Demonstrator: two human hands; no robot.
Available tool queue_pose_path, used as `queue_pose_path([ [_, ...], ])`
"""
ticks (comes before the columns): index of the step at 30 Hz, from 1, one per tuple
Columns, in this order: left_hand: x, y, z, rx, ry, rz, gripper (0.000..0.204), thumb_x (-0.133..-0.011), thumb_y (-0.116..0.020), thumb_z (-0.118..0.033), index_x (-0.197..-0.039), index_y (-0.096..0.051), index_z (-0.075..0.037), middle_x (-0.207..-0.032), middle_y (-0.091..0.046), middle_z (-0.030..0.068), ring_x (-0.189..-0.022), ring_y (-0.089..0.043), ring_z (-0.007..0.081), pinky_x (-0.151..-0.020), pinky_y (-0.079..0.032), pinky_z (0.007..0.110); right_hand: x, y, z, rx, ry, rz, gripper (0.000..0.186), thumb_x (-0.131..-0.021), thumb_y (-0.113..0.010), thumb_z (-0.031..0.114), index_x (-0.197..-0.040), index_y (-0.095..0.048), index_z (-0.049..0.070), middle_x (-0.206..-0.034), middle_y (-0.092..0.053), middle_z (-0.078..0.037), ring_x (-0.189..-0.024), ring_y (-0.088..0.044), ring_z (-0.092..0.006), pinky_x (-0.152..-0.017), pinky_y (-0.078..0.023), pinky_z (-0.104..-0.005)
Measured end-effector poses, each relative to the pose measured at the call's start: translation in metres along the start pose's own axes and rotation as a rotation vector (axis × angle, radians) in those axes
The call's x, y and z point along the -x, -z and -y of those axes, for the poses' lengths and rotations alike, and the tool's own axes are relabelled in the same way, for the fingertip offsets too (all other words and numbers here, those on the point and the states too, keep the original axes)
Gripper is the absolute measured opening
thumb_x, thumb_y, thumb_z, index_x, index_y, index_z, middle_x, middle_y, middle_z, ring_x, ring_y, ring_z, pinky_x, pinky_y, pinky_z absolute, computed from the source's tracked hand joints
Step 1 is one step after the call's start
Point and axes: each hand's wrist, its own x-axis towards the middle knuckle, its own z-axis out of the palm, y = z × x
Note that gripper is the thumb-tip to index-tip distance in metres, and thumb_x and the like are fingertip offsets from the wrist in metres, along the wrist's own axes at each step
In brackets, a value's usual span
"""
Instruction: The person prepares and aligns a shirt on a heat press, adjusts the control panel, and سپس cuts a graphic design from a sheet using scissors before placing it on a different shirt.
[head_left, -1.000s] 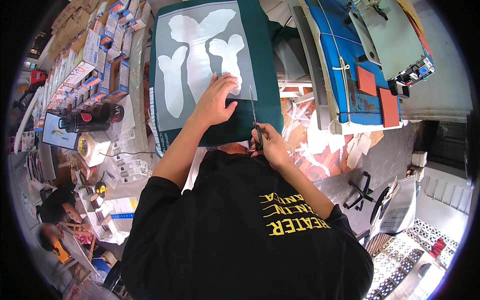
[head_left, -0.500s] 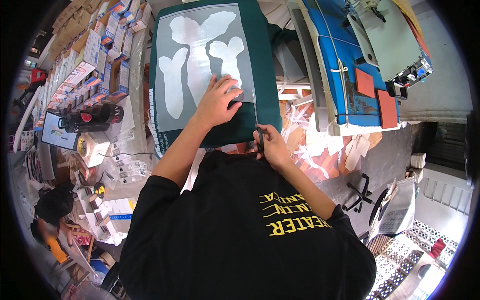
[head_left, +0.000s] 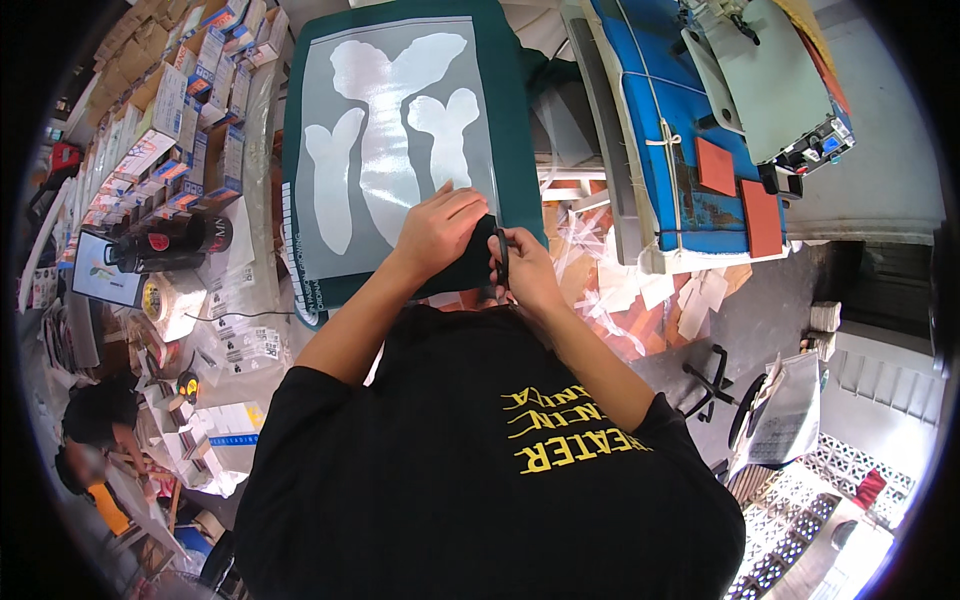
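A grey sheet (head_left: 462,72) with three glossy white forked shapes lies on a dark green padded surface (head_left: 512,150) in front of me. My left hand (head_left: 440,232) is at the sheet's lower right corner, its fingers bent and close together over the edge; the thumb is hidden. Just to its right, my right hand (head_left: 525,270) grips the black handles of a pair of scissors (head_left: 502,258), which point away from me along the sheet's right side. The blades are hard to make out.
Stacked cartons (head_left: 165,120), dark bottles (head_left: 175,243) and a tape roll (head_left: 153,298) stand at left. A blue-topped table (head_left: 665,100) with a machine (head_left: 770,90) is at right, above paper scraps (head_left: 700,300). Another person (head_left: 100,420) is at lower left.
My left hand has shifted toward the sheet's lower right corner and its spread fingers have drawn together. The scissors have come closer to it. The whole view has shifted slightly.
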Motion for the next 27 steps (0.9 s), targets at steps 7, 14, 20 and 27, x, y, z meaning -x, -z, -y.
queue_pose_path([
  [7,-0.003,0.015,-0.019,0.053,0.019,-0.018,0.018,-0.079,-0.065,0.003,-0.096,-0.067,-0.001,-0.099,-0.07,0.0108,-0.095,-0.07,0.0293,-0.092,-0.056,0.046,-0.018,-0.001,0.014,0.034,0.058,-0.025,0.03,-0.096,-0.062,0.022,-0.118,-0.058,0.001,-0.076,-0.058,-0.003,-0.06,-0.057,-0.0106,-0.041,-0.043,-0.0258],
  [14,0.001,0.026,-0.037,0.074,0.022,-0.102,0.015,-0.076,-0.067,0.001,-0.091,-0.066,-0.002,-0.099,-0.069,0.01,-0.094,-0.07,0.029,-0.088,-0.058,0.046,-0.033,-0.006,0.033,0.097,0.098,-0.062,0.021,-0.098,-0.051,0.012,-0.112,-0.059,0.0,-0.074,-0.059,-0.005,-0.058,-0.057,-0.0114,-0.041,-0.043,-0.0263],
  [20,0.002,0.046,-0.061,0.112,0.022,-0.112,0.016,-0.078,-0.066,0.007,-0.092,-0.065,0.0,-0.099,-0.07,0.0124,-0.096,-0.071,0.0302,-0.091,-0.057,0.046,-0.065,-0.01,0.05,0.079,0.148,-0.079,0.019,-0.098,-0.049,0.012,-0.107,-0.06,-0.001,-0.073,-0.059,-0.005,-0.055,-0.055,-0.0111,-0.04,-0.04,-0.0262],
  [27,0.012,0.066,-0.08,0.087,0.019,-0.137,0.021,-0.075,-0.069,0.004,-0.094,-0.066,-0.002,-0.102,-0.07,0.0105,-0.101,-0.07,0.029,-0.091,-0.058,0.046,-0.098,-0.017,0.076,0.059,0.18,-0.087,0.018,-0.098,-0.052,0.015,-0.101,-0.06,0.0,-0.071,-0.059,-0.005,-0.057,-0.055,-0.0127,-0.041,-0.039,-0.0273],
])
